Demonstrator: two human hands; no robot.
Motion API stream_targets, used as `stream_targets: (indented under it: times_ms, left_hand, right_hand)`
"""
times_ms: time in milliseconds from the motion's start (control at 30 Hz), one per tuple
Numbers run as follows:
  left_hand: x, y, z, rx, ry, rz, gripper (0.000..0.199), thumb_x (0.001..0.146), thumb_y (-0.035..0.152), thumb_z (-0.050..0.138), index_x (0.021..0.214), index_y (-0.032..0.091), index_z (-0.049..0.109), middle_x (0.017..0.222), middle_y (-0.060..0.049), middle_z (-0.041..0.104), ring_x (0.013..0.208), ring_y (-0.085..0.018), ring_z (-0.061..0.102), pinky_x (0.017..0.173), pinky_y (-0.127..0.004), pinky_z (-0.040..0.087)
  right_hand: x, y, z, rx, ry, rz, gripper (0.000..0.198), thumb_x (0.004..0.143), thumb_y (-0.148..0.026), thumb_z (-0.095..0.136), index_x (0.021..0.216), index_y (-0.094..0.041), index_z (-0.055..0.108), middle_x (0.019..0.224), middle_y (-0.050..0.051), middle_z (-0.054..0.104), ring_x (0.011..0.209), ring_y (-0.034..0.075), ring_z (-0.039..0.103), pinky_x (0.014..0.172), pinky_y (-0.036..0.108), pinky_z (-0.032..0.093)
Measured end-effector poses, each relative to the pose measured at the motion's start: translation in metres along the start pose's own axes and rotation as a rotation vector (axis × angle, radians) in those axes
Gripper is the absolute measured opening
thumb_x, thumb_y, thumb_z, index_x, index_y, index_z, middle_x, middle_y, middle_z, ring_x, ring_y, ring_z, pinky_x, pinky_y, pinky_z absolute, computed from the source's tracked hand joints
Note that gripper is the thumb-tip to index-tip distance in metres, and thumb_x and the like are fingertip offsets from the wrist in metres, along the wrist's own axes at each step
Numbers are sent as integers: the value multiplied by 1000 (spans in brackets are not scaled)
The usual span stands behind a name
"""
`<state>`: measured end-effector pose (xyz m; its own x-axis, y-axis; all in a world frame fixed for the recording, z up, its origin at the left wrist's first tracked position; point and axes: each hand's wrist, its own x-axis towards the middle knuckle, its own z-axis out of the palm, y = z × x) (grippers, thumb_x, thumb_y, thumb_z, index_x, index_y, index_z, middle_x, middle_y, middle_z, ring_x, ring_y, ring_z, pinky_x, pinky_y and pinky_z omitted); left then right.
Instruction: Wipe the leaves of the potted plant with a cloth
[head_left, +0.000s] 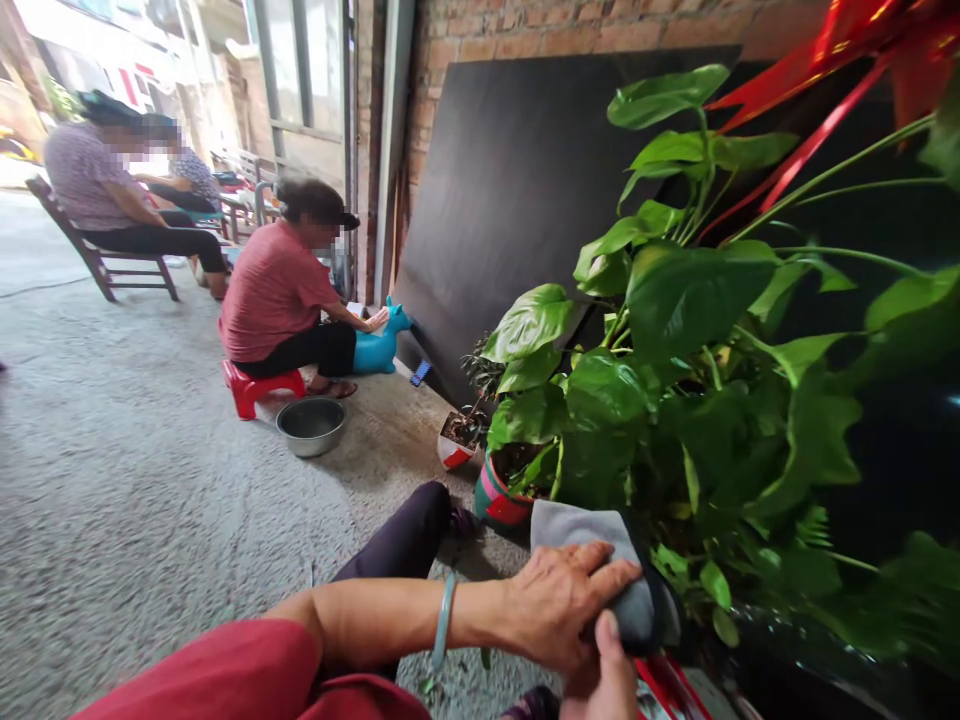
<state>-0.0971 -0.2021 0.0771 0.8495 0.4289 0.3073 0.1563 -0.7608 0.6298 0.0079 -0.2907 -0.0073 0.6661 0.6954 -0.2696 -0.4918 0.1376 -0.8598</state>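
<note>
A folded grey cloth [581, 528] is at the lower right, in front of a large leafy potted plant [675, 300]. My left hand [559, 605], with a pale green bangle [444, 622] on the wrist, lies over this cloth, its fingers bent down onto it. From below comes my right hand [609, 675], its thumb up against the cloth's lower edge and close to the left fingers. The rest of the right fingers are hidden under the cloth and left hand. Something dark shows behind the cloth's right edge; I cannot tell what it is.
A striped pot [499, 495] and a smaller pot [456, 445] stand by a leaning black board [540, 190]. A person in red [274, 275] sits on a red stool [259, 388] near a metal basin [311, 425] and blue animal toy [375, 350]. Red ribbon [862, 60] hangs upper right.
</note>
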Motion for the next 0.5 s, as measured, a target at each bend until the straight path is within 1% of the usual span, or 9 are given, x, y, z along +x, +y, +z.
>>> stream_targets:
  times_ms: [67, 133, 200, 267, 300, 400, 433, 467, 500]
  left_hand:
    - [-6, 5, 7, -84, 29, 3, 89, 78, 38, 62, 159, 29, 27, 151, -15, 50, 131, -35, 57, 100, -44, 52]
    - [-6, 4, 10, -137, 59, 6, 90, 77, 38, 64, 158, 27, 28, 150, -13, 51, 133, -35, 55, 107, -44, 48]
    - [-4, 2, 9, -140, 55, 23, 94, 74, 35, 64, 159, 26, 26, 150, -14, 51, 133, -35, 55, 109, -45, 47]
    - [-2, 0, 5, -129, 27, 47, 98, 71, 30, 63, 160, 26, 23, 150, -14, 51, 132, -36, 56, 105, -44, 50]
    - [-2, 1, 2, -125, 7, 63, 101, 70, 29, 63, 161, 27, 21, 151, -14, 50, 132, -36, 57, 102, -44, 51]
    - [-4, 5, -15, -148, -11, 122, 103, 71, 28, 63, 163, 33, 17, 158, -11, 43, 137, -37, 52, 101, -44, 51]
    - [-5, 7, -22, -194, -1, 148, 100, 72, 28, 63, 162, 36, 19, 160, -8, 41, 137, -36, 52, 100, -44, 52]
    - [-5, 7, -31, -280, 15, 173, 97, 74, 29, 63, 161, 39, 22, 161, -6, 41, 133, -35, 56, 96, -42, 53]
    - [-3, 6, -40, -407, 41, 194, 94, 75, 30, 65, 160, 40, 26, 160, -4, 42, 123, -33, 63, 91, -40, 54]
  right_hand:
    - [3, -1, -5, 34, 4, 48, 77, 63, -55, 85, 133, -33, 61, 133, 0, 66, 125, 25, 59, 87, 31, 56]
    - [5, -3, -9, 41, 2, 58, 71, 66, -54, 83, 131, -33, 63, 128, 0, 68, 124, 25, 60, 88, 32, 57]
    - [7, -4, -8, 16, 32, 83, 67, 66, -54, 84, 125, -29, 68, 113, 2, 73, 118, 29, 63, 85, 37, 58]
    - [10, -4, -3, -1, 68, 124, 64, 63, -56, 85, 118, -28, 71, 101, 3, 75, 113, 32, 66, 78, 38, 60]
    - [11, -5, 1, 6, 78, 134, 62, 61, -56, 86, 115, -29, 72, 100, 2, 75, 114, 30, 66, 76, 36, 60]
    - [17, -18, 10, 29, 60, 174, 61, 55, -52, 90, 111, -35, 72, 110, -3, 74, 118, 24, 64, 75, 28, 59]
    - [19, -28, 12, 8, 48, 225, 64, 53, -52, 90, 112, -36, 72, 111, -3, 74, 116, 24, 65, 75, 29, 59]
    - [23, -41, 13, -36, 49, 286, 68, 50, -52, 91, 113, -37, 71, 110, -1, 74, 112, 26, 67, 76, 33, 60]
    - [27, -57, 12, -91, 54, 315, 72, 48, -54, 90, 115, -36, 71, 107, 2, 75, 107, 30, 68, 76, 40, 61]
